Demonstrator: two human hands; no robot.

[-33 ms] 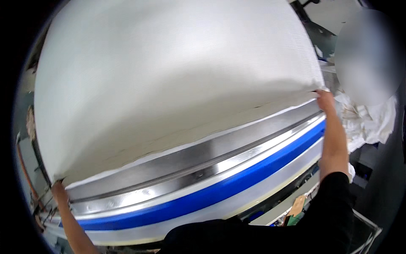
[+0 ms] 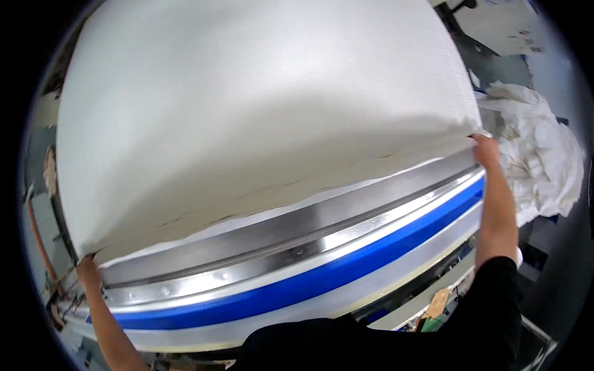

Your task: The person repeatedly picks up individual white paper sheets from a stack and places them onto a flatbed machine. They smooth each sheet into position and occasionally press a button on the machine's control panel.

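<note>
A wide white cloth point(image 2: 266, 93) stretches away from me and fills most of the view. My left hand point(image 2: 88, 271) is closed on its near left corner, and my right hand point(image 2: 486, 150) grips the near right corner. Between them the cloth's near edge runs slightly slack, with small creases along it. Under that edge a strip of white shows above a long grey metal bar point(image 2: 309, 216). My fingertips are partly hidden by the fabric at both corners.
In front of the metal runs a blue band point(image 2: 297, 275), with a pale padded edge point(image 2: 297, 307) nearer me. A crumpled heap of white cloth point(image 2: 544, 154) lies at the right. An orange hose point(image 2: 38, 238) hangs at the far left.
Both hands and the cloth edge sit slightly farther right in the picture. The edge is wavier mid-way, baring more white beneath. A pale blurred shape at the right is gone, uncovering the cloth heap.
</note>
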